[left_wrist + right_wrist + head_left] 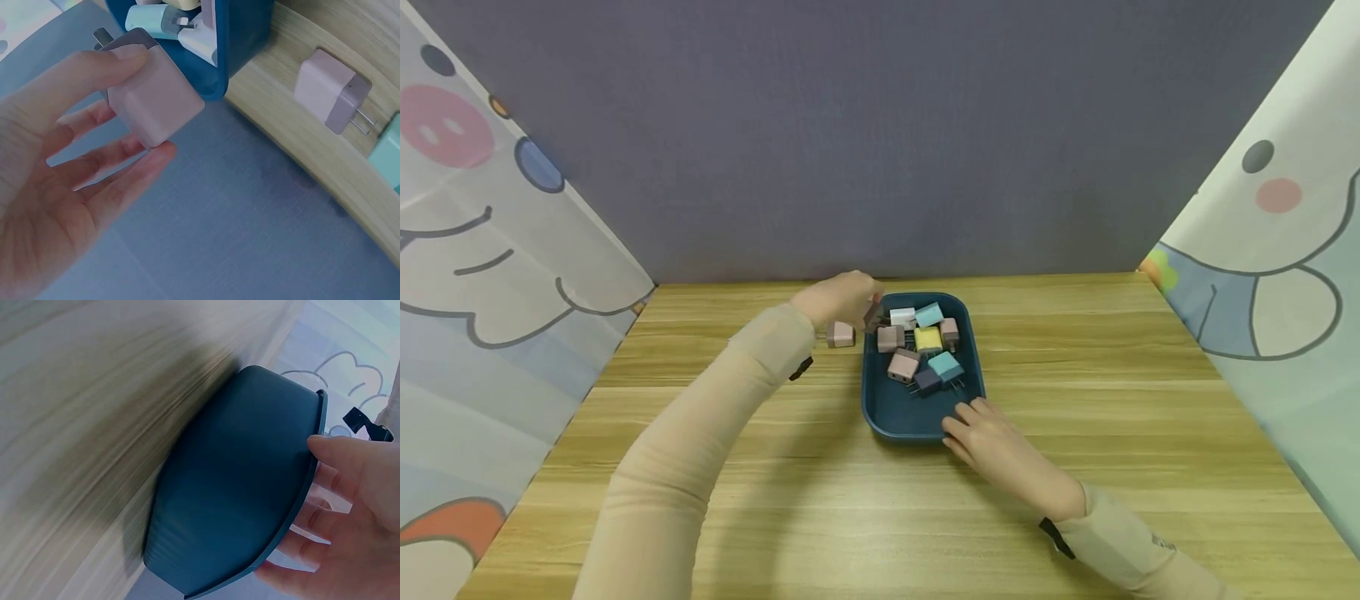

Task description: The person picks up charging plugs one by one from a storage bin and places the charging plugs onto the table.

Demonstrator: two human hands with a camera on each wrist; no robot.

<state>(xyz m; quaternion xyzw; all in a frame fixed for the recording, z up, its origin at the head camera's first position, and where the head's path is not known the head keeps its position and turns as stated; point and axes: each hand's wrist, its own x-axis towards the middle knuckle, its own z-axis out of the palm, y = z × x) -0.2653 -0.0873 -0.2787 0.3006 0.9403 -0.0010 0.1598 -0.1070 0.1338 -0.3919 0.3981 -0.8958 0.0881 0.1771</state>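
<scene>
Charger (pixel 389 153), mint, on table (pixel 272 94): left wrist only

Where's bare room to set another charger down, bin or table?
Bare: wooden tabletop right of the blue bin; bin's near end, between navy charger and near rim, though the right hand grips its right corner. Crowded: bin's far half; tabletop just left, with a pink charger, a teal charger and the left hand close by.

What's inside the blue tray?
Visible in the blue tray: white adapter, yellow adapter, navy adapter, two light-blue adapters, three pink adapters. Covered: whatever lies beneath them; in head view, the far-left corner, by the left hand and held adapter.
</scene>
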